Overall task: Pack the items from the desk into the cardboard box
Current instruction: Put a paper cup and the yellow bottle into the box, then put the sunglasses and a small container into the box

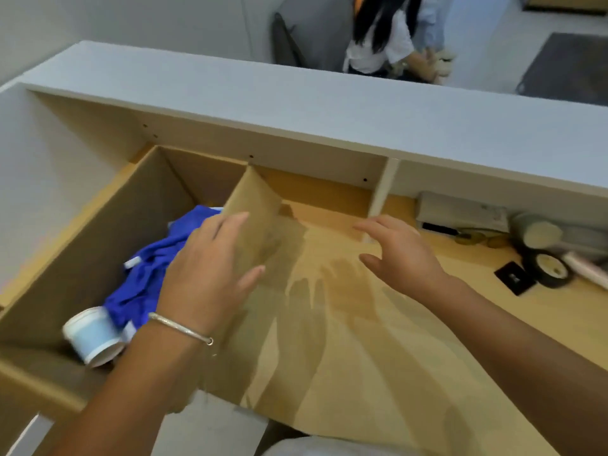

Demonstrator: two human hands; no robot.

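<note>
Both hands are open, my left hand (210, 274) on the box (98, 225) flap (256, 222), my right hand (398, 255) nearer the tape roll (547, 269) lying right of the box on the surface (493, 311).

Bright, even overhead light; motion blur, wide-angle edge bending.

A white raised counter ledge (296, 103) runs across a wood-toned desk (493, 307) beneath pale walls (115, 24), with what appears to be a dark floor mat (569, 67) beyond.
</note>
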